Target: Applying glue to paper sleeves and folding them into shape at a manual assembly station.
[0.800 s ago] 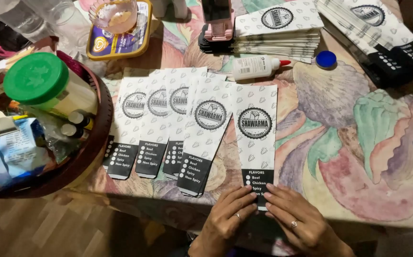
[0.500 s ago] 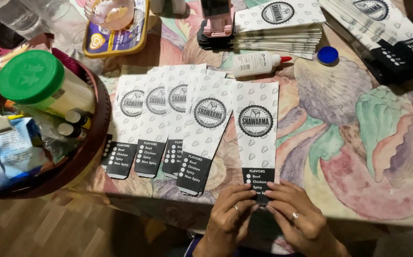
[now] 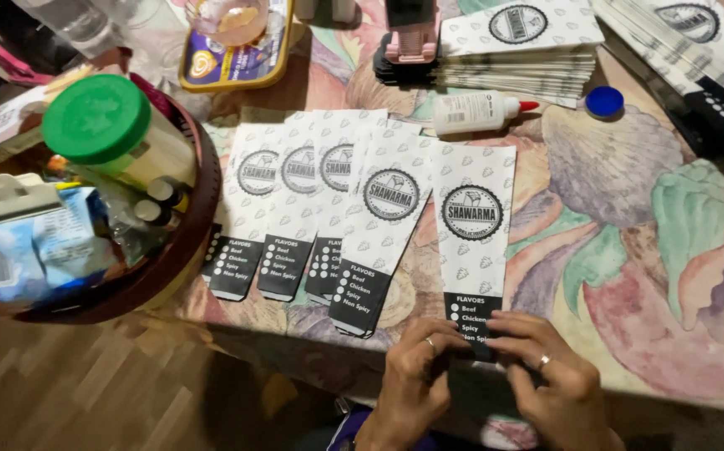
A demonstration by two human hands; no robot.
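Pinching the near, black-printed end of a long white paper sleeve (image 3: 472, 242), the left hand (image 3: 416, 380) and the right hand (image 3: 550, 380) meet at the table's front edge, fingertips curled onto the paper from either side; each wears a ring. Both hands are closed lightly on that bottom end, which lies flat on the patterned tablecloth (image 3: 646, 250) and stretches away from the fingers toward the far side. Just to the left of the left hand, and a little beyond it, four more sleeves of the same kind (image 3: 320, 209) lie fanned and overlapping, their black ends toward the person. Farther out, straight beyond the held sleeve, a white glue bottle (image 3: 479, 111) with a red tip lies on its side, and its blue cap (image 3: 604, 101) sits apart, off beyond the right hand. Behind the bottle rests a neat stack of sleeves (image 3: 516, 54), with a second pile (image 3: 679, 33) fanned out to the far right. Well to the left of the left hand stands a round brown basket (image 3: 182, 250) holding a green-lidded jar (image 3: 111, 129) and blue packets (image 3: 28, 250).
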